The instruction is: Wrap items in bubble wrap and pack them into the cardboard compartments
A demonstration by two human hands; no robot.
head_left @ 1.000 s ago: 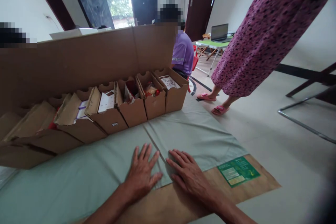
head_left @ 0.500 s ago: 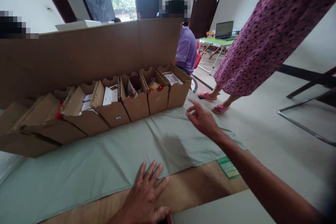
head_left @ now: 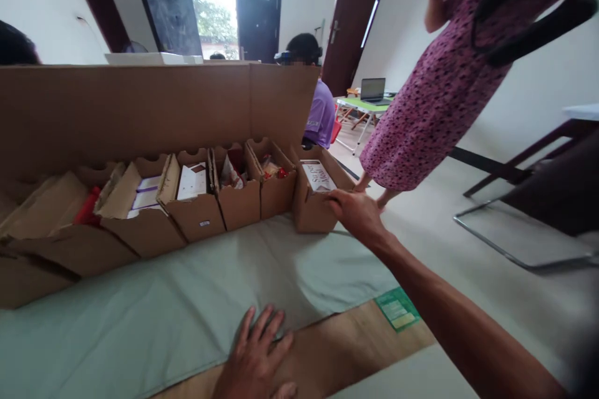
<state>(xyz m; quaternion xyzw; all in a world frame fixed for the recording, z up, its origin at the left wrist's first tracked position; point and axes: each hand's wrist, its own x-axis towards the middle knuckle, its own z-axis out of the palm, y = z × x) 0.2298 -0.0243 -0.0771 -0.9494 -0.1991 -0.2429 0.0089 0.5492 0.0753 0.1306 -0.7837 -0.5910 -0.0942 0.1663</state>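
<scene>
My right hand (head_left: pixel 356 212) grips the front rim of the rightmost cardboard box (head_left: pixel 314 215), its fingers hooked over the edge. Inside that box lies a white carton (head_left: pixel 318 176) with handwritten lettering. The box sits slightly forward of the row and a little apart from its neighbour, a cardboard box (head_left: pixel 278 196) holding red and tan items. My left hand (head_left: pixel 257 352) rests flat with fingers spread, over the near edge of the pale green cloth (head_left: pixel 196 299) and the wooden tabletop (head_left: pixel 322 349).
More open cardboard boxes (head_left: pixel 199 219) stand in a row to the left, before a tall cardboard panel (head_left: pixel 163 106). A person in a patterned pink dress (head_left: pixel 421 100) stands at the right. Behind the panel sits a person in a purple shirt (head_left: pixel 321 115). A folding chair (head_left: pixel 528 199) is at far right.
My right hand has closed on the rightmost box's front rim, and that box has come forward, out of line with the row. My left hand stays flat. The view has tilted up somewhat.
</scene>
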